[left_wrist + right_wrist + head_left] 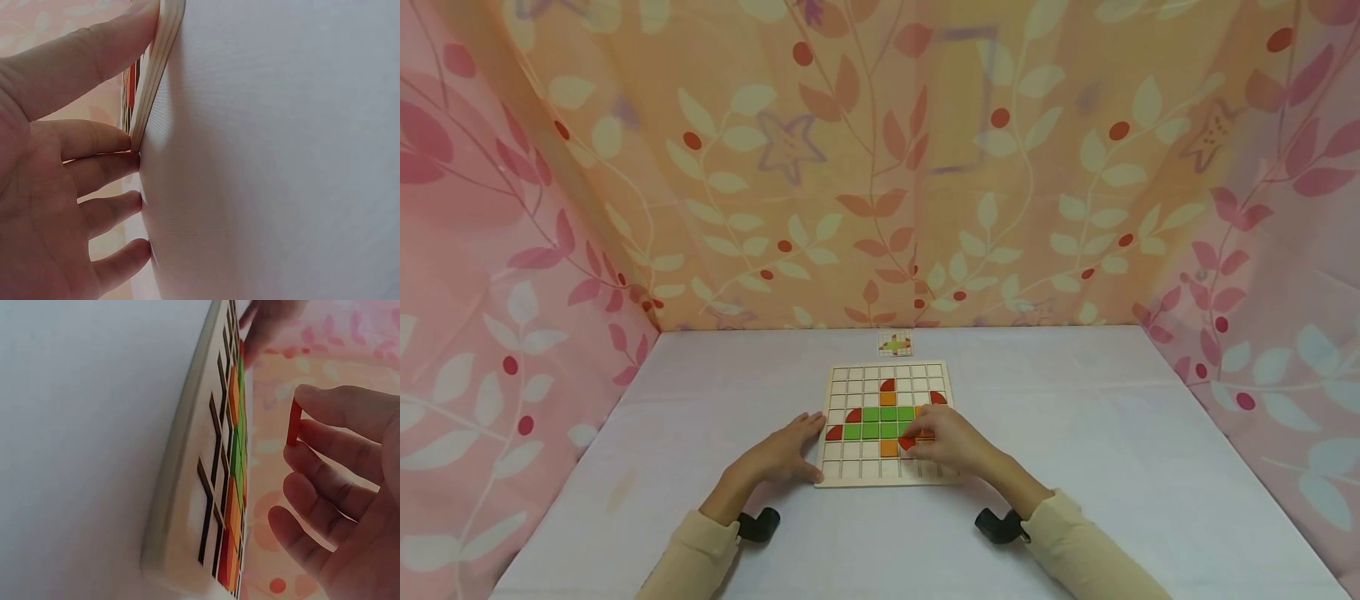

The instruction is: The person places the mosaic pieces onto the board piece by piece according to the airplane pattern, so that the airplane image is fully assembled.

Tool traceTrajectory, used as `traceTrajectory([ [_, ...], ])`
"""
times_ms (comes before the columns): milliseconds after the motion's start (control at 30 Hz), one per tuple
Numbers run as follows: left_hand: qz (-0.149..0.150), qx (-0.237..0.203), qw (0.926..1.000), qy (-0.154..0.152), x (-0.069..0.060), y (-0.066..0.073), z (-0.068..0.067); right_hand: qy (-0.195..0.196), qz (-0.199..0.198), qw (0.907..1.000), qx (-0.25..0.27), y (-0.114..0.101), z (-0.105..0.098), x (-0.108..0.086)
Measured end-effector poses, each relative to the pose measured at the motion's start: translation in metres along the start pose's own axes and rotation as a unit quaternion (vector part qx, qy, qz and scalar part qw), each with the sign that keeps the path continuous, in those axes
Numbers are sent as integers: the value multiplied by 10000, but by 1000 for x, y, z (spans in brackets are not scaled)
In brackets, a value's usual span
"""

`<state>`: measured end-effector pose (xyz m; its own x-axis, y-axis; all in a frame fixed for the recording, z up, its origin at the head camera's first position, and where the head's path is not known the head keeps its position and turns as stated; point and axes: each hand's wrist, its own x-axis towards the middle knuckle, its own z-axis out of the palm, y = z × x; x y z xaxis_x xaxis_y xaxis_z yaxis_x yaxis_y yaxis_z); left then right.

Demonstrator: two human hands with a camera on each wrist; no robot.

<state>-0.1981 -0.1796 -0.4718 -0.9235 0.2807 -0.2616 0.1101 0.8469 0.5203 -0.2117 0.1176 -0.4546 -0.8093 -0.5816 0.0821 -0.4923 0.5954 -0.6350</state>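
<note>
A wooden grid board (850,469) lies on the table, with green, orange and red tiles set in its squares. My left hand (782,450) rests at the board's left edge. In the left wrist view, its thumb (94,59) and forefinger touch the board's side, the other fingers spread over the cloth. Above the lower part of the board, my right hand (951,437) pinches a red quarter-round tile (293,425) between thumb and fingertips, apart from the grid in the right wrist view. This hand hides some squares on the board's right side.
Behind the board lies a small pattern card (895,343) with a similar coloured figure. White cloth covers the table (715,392). Patterned curtains (880,167) close off the back and both sides. Black wrist cameras (760,526) are worn on both wrists.
</note>
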Motion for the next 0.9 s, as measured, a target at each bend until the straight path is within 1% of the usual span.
traceTrajectory([
  [200,-9,49,10000,6,0,-1,0,-122,-62,9993,-359,-9,15,4],
  [333,-19,49,10000,1,0,0,0,-224,-198,9977,-611,-17,21,7],
  [467,-20,41,10000,-1,0,0,0,-314,-344,9950,-885,-22,25,10],
  [633,-27,30,10000,18,0,0,-1,-385,-456,9915,-1158,-24,28,10],
  [767,-43,-3,10000,16,0,1,0,-443,-454,9871,-1472,-24,30,9],
  [900,-41,14,10000,7,-1,2,0,-447,-444,9845,-1639,-25,31,7],
])
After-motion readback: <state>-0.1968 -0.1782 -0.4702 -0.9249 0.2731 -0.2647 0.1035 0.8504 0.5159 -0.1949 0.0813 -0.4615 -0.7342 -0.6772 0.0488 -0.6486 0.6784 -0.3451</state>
